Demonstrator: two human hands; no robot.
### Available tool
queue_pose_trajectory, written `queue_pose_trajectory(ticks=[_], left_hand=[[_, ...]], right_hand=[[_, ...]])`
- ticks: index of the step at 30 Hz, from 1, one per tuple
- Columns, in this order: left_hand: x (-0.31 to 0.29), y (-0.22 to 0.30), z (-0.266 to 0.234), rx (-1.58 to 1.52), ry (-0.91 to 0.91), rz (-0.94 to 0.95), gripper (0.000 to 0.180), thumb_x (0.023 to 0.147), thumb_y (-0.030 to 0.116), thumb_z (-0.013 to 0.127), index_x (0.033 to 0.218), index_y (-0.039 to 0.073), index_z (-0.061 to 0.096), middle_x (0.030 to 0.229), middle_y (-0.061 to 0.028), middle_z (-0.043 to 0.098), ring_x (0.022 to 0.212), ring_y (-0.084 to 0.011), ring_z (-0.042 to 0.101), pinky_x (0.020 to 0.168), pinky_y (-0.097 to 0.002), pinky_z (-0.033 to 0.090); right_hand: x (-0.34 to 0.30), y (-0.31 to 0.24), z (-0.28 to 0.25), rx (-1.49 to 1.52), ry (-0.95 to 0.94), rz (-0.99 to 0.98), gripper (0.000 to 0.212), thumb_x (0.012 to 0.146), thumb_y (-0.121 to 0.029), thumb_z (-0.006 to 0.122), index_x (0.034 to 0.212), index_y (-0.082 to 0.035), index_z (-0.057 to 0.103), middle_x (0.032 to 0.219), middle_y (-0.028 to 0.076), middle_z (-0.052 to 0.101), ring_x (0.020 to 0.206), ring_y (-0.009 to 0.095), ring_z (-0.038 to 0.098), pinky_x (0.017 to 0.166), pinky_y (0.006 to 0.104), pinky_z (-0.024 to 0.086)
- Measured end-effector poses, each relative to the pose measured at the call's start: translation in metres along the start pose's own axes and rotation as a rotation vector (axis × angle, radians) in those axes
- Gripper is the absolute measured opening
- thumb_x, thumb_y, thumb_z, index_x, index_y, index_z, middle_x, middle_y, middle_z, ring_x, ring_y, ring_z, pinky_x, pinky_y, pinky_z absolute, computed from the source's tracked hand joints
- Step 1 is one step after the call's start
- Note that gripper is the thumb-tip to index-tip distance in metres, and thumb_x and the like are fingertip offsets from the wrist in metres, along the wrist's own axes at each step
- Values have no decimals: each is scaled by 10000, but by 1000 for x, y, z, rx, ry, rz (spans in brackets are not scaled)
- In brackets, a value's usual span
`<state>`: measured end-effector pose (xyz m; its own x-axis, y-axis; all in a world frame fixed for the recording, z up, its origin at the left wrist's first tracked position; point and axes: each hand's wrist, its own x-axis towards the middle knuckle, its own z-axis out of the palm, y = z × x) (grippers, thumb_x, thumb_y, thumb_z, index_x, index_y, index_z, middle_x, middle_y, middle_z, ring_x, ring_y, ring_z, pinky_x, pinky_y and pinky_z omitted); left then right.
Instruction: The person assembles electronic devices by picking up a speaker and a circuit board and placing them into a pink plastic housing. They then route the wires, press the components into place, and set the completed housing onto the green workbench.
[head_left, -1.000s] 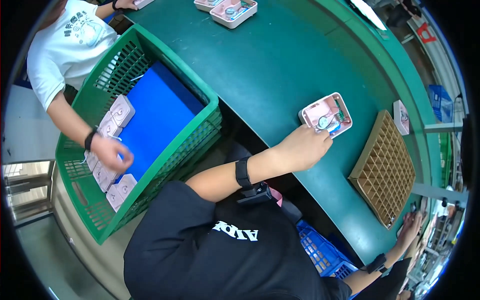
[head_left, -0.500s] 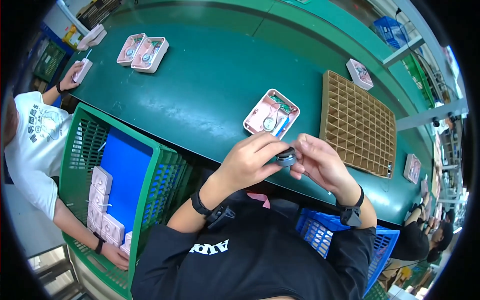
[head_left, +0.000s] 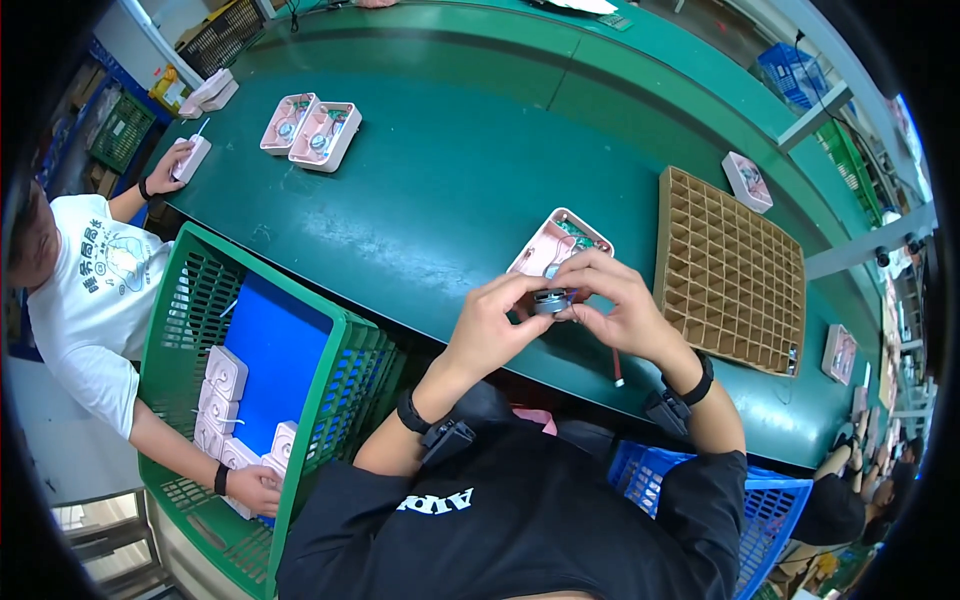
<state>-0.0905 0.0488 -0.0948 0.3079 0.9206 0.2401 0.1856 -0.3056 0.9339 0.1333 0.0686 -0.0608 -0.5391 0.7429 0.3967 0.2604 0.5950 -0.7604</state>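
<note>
Over the near edge of the green table, my left hand (head_left: 498, 322) pinches a small round black-and-silver part (head_left: 549, 301), edge-on, between thumb and fingers. My right hand (head_left: 622, 303) is closed at the part's right side, its fingertips meeting there. A thin red cable (head_left: 615, 365) with a white plug hangs below my right hand; its upper end is hidden. Just beyond my hands lies an open pale pink housing (head_left: 541, 246), with a green circuit board (head_left: 574, 236) and wires inside. My fingers cover its near part.
To the right stands a brown cardboard divider tray (head_left: 735, 270), with another pink housing (head_left: 747, 182) behind it. Two open housings (head_left: 325, 137) sit at far left. A co-worker's hand (head_left: 253, 489) reaches into the green crate (head_left: 333, 390) of pink units. A blue basket (head_left: 770, 500) is at right.
My hands have come together around the round part, slightly left and up. The red cable now hangs in view. The co-worker's lower hand has shifted among the pink units. The whole view has shifted slightly.
</note>
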Motion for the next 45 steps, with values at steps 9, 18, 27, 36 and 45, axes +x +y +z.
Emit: queue_pose_trajectory(ticks=[9, 18, 27, 36, 45], left_hand=[[16, 3, 2, 407, 258, 437, 242, 767, -25, 833, 961, 27, 697, 929, -94, 686, 854, -263, 712, 730, -370, 580], [17, -3, -10, 238, 216, 146, 174, 806, 5, 869, 923, -12, 741, 914, -98, 728, 751, -193, 741, 653, -308, 603], [13, -11, -40, 177, 251, 99, 174, 815, 5, 871, 948, -26, 762, 919, -94, 737, 764, -166, 756, 659, -285, 610], [25, -34, -29, 346, -48, 216, 142, 828, 41, 837, 929, -4, 748, 884, -100, 700, 717, -215, 730, 623, -346, 571], [32, -28, -34, 434, -129, 257, 151, 819, 33, 827, 924, -9, 728, 876, -114, 688, 735, -261, 727, 654, -379, 583]], right_hand=[[15, 4, -7, -195, -84, 28, 456, 760, -7, 844, 1198, -30, 719, 1138, 124, 683, 1075, 326, 684, 902, 415, 579], [42, 33, -38, -693, -430, -112, 1078, 595, -166, 930, 1571, -112, 475, 1480, 173, 514, 1302, 392, 527, 1000, 457, 540], [15, -10, 2, -620, -329, 259, 1064, 582, -247, 936, 1504, 28, 482, 1389, 178, 549, 1169, 390, 568, 979, 456, 551], [-18, -17, 33, -660, -118, 353, 1123, 587, -387, 983, 1492, 49, 481, 1375, 178, 539, 1174, 383, 556, 987, 476, 538], [-21, -14, 32, -639, -101, 337, 1160, 586, -436, 990, 1507, 44, 473, 1399, 175, 527, 1181, 382, 545, 990, 480, 535]])
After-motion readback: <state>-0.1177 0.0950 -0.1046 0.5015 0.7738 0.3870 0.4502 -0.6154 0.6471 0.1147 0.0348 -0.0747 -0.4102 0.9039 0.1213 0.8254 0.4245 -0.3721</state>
